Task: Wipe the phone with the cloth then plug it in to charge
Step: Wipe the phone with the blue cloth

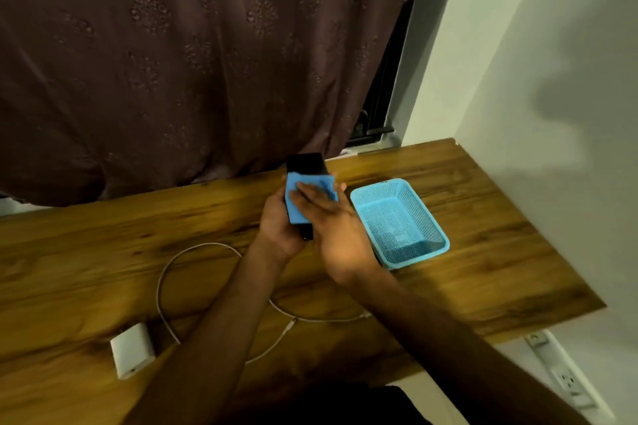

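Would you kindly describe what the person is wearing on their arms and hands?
Nothing shows: the left hand and right hand are bare, without gloves, and both forearms are uncovered, with no sleeve, watch or bracelet in view.

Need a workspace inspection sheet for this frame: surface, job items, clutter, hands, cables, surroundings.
Surface: wooden desk, dark grain.
Job's things: phone held above the desk, with the cloth over its face; charger lies on the desk at near left.
Clutter: blue mesh basket right of the hands, nothing seen inside.
Grippers: left hand grips the phone; right hand presses the cloth with flat fingers.
Cables: white cable looped on the desk under the forearms, not in the phone; its ends are unclear.
Surroundings: curtain behind the desk, wall at right, sockets low beside the desk.
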Demonstrator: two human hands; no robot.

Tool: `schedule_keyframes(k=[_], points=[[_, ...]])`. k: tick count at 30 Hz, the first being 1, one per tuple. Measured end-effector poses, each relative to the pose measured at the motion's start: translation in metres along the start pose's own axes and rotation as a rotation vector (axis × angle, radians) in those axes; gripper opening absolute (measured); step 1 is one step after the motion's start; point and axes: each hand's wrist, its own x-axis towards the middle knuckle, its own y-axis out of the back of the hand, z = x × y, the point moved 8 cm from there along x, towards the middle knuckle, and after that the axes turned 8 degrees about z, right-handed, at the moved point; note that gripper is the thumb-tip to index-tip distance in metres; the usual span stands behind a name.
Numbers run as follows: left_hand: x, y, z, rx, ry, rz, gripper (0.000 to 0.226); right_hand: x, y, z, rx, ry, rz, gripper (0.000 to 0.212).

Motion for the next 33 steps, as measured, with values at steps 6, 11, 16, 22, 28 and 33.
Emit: schedule_keyframes(k=[6,11,16,22,28,33], points=[[0.005,0.02,-0.019,-0.007,0.066,0.035,0.077,-0.058,0.027,-0.001,0.005,0.126,-0.037,0.063],[0.007,0.019,-0.017,0.019,-0.006,0.079,0.063,-0.009,0.033,0.021,0.026,-0.06,0.026,0.066],[0.013,0.015,-0.019,0.063,0.022,0.098,0.074,-0.036,0.012,0.007,-0.031,0.028,0.006,0.06],[0.006,0.027,-0.033,0.09,0.016,0.087,0.073,-0.085,0.035,0.014,0.12,-0.014,0.023,0.071],[0.0,0.027,-0.045,0.174,0.029,0.081,0.067,-0.04,0.032,0.032,-0.017,-0.091,0.081,0.064],[0.001,0.033,-0.054,0.207,0.126,0.08,0.082,-0.085,0.004,0.012,-0.007,0.028,0.007,0.071]])
